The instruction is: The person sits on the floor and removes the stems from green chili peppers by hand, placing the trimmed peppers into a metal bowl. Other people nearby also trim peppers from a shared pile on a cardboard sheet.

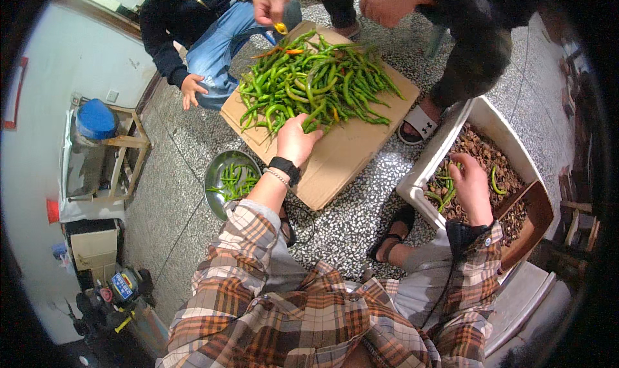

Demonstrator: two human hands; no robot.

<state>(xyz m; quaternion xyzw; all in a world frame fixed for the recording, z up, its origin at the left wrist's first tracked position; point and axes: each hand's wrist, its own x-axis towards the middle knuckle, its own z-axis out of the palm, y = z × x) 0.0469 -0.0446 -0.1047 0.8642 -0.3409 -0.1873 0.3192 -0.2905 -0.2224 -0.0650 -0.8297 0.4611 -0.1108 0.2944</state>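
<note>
Green chili peppers (314, 78) lie heaped on a flat cardboard box (353, 157) in front of me, with a few orange ones among them. My left hand (296, 138), with a black watch and beads at the wrist, reaches the near edge of the heap, its fingers around a green pepper. Over a white foam box (512, 126) at the right is my right hand (471, 186), fingers bent; a green pepper shows beside its fingertips, but whether it is held I cannot tell. Green peppers (446, 189) and brown husks or scraps (476, 143) lie in that box.
A metal bowl (209, 174) with small green peppers stands on the speckled floor, left of the cardboard. Across from me are a person in jeans (213, 44) and another person's hand (272, 5) with something yellow. A wooden stool frame (126, 150) stands by the left wall.
</note>
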